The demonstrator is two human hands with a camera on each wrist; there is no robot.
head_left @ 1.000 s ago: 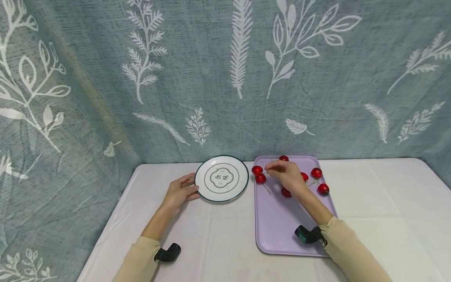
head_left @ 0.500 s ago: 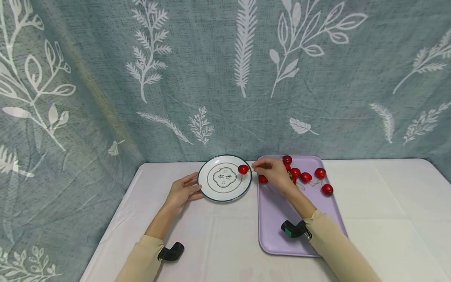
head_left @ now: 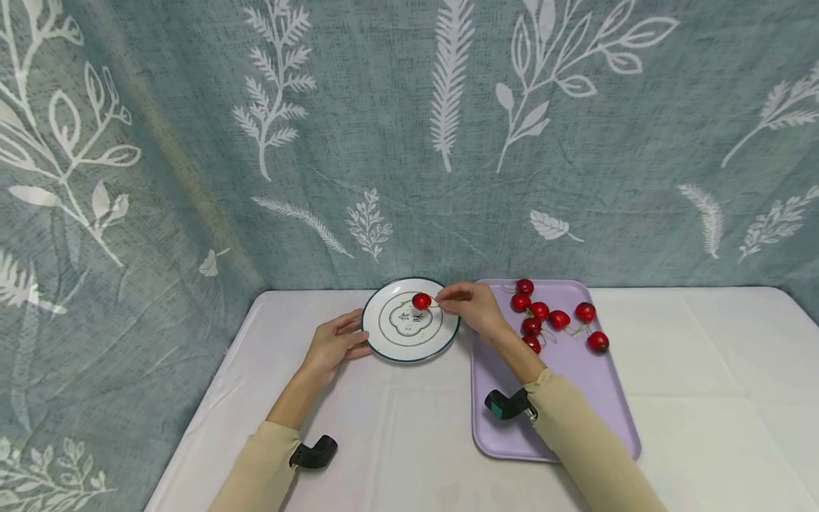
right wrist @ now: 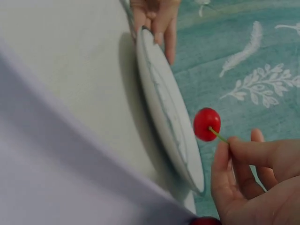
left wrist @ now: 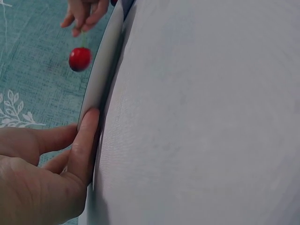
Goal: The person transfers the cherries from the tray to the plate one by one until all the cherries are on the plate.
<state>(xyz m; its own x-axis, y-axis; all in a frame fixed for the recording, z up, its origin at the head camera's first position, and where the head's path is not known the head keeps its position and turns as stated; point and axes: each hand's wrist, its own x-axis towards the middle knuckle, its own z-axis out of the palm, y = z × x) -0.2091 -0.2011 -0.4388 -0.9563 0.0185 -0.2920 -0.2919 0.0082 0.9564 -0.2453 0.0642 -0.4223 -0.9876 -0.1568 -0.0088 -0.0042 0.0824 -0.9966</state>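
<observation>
Head view: my right hand pinches a cherry by its stem (keeping the fruit unbruised) over the plate, which my left hand's straight fingers steady.

Two beige long sleeves, bare hands, small black wrist cameras

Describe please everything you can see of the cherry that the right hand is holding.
The cherry is small, round, glossy and red, with a thin greenish stem. The right hand pinches that stem by the fingertips, so the fruit hangs in the air above the white plate, not touching it. Nothing but the fingers touches it. The wrist views show a gap between fruit and plate.
</observation>
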